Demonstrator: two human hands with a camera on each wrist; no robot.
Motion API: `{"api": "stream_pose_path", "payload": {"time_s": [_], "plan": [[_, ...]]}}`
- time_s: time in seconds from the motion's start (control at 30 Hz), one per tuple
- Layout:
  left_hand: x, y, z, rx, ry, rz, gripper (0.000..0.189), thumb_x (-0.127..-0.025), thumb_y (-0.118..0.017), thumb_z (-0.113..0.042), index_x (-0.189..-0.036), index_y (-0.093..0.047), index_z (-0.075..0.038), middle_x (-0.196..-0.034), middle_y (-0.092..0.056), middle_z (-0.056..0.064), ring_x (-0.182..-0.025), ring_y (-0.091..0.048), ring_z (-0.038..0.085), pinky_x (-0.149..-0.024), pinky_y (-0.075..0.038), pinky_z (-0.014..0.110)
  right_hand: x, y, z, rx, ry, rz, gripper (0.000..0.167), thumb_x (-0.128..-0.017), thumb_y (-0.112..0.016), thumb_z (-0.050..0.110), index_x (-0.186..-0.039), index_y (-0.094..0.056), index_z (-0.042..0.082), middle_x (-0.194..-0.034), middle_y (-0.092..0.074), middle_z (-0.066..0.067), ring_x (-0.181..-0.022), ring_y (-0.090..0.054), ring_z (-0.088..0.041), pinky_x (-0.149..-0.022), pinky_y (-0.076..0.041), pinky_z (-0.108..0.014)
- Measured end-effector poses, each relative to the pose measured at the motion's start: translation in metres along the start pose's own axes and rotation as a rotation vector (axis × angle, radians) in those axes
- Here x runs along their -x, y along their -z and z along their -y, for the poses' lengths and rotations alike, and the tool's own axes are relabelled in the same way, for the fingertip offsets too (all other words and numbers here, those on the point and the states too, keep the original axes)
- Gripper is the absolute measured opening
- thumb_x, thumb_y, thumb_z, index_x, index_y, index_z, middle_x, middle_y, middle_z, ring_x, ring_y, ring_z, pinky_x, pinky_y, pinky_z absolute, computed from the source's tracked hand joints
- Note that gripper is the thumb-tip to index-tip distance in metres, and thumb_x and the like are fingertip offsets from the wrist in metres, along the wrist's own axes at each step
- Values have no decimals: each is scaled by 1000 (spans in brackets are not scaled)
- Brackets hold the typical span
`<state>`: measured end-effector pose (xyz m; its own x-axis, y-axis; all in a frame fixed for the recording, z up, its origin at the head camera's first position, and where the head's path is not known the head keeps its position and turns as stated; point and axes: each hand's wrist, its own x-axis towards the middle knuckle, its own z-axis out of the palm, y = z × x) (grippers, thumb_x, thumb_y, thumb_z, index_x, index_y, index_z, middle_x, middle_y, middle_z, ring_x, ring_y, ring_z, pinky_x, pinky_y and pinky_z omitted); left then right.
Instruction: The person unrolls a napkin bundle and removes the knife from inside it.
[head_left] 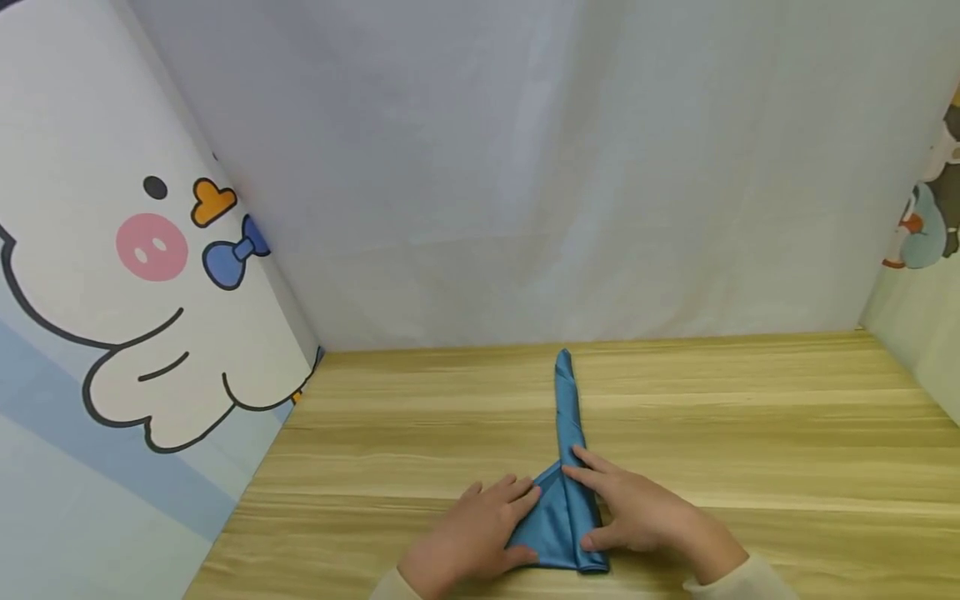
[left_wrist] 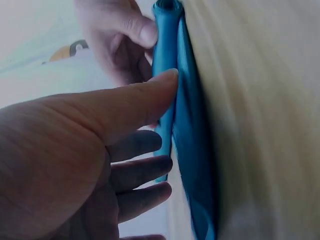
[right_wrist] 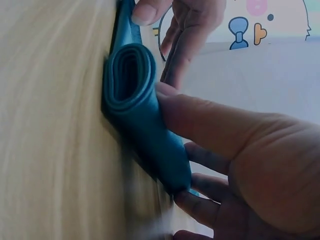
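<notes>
A shiny blue cloth [head_left: 543,525] lies on the table, its right side rolled into a long narrow tube [head_left: 568,408] that points away from me. The left part stays flat in a triangular flap. My left hand [head_left: 480,525] rests at the flap's left edge, fingers extended and thumb near the front edge. Along the tube's near half, my right hand [head_left: 645,508] touches the roll with spread fingers and thumb. In the right wrist view, the roll's end [right_wrist: 131,77] shows several layers around a hollow middle, with the right thumb [right_wrist: 200,117] against it.
The wood-grain table [head_left: 390,425] surrounds the cloth. A pale grey curtain-like backdrop [head_left: 525,183] stands behind its far edge. On the left is a panel [head_left: 67,275] with a white cartoon bird; cartoon figures [head_left: 926,225] decorate the right side.
</notes>
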<state>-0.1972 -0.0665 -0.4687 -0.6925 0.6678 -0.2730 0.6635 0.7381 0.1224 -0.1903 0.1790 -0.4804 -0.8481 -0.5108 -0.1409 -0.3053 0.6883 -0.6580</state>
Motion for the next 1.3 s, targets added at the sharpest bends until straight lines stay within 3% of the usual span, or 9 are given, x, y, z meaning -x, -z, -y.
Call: {"api": "stream_pose_path", "payload": {"time_s": [0.13,0.27,0.37,0.6,0.73,1.07,1.3], "plan": [[1,-3,-4,-24,-67,-10,69,-92,-55,-56,-149,-39,-21,-153,-34,-3,-139,-32,18,-101,-41,47,-1,-1,2,10,23,-1,91,-78,-77,48,-150,-36,11,-159,-14,-13,-138,-31,-39,-102,-35,-56],[2,-6,-5,-65,-94,-40,62,-95,-54,-50,-146,-43,-17,-152,-36,-1,-138,-34,18,-101,-42,42,-1,-3,4,25,23,-2,90,-79,-76,49,-150,-36,11,-159,-14,-14,-137,-32,-39,-102,-36,-55],[2,-6,-6,-68,-98,-48,60,-95,-56,-46,-146,-45,-16,-152,-36,-1,-138,-35,18,-101,-42,41,0,-3,5,43,14,-7,88,-80,-75,48,-150,-36,11,-159,-15,-13,-137,-33,-38,-103,-36,-55],[1,-7,-5,-62,-98,-54,60,-94,-60,-45,-144,-47,-16,-152,-36,0,-138,-35,18,-102,-41,39,-2,-11,11,122,97,-54,79,-84,-68,54,-143,-46,5,-156,-25,-15,-142,-21,-38,-102,-26,-67],[0,-7,-4,-54,-89,-54,60,-93,-61,-46,-144,-48,-17,-152,-36,-1,-138,-35,17,-102,-41,40,-3,-14,12,149,61,-45,80,-83,-66,58,-143,-48,10,-157,-23,-10,-144,-15,-35,-101,-23,-71],[-1,-8,-2,-27,-73,-55,61,-91,-63,-47,-143,-49,-18,-151,-37,-3,-137,-36,15,-101,-42,46,0,-10,14,191,-2,-74,82,-76,-73,58,-140,-52,11,-155,-30,-11,-140,-27,-37,-99,-26,-70],[-1,-9,-1,-1,-59,-50,62,-90,-64,-47,-143,-49,-19,-151,-36,-4,-138,-35,14,-102,-40,46,0,-10,15,210,-1,-88,82,-76,-74,56,-139,-53,8,-153,-32,-14,-139,-30,-37,-99,-27,-70]]}}
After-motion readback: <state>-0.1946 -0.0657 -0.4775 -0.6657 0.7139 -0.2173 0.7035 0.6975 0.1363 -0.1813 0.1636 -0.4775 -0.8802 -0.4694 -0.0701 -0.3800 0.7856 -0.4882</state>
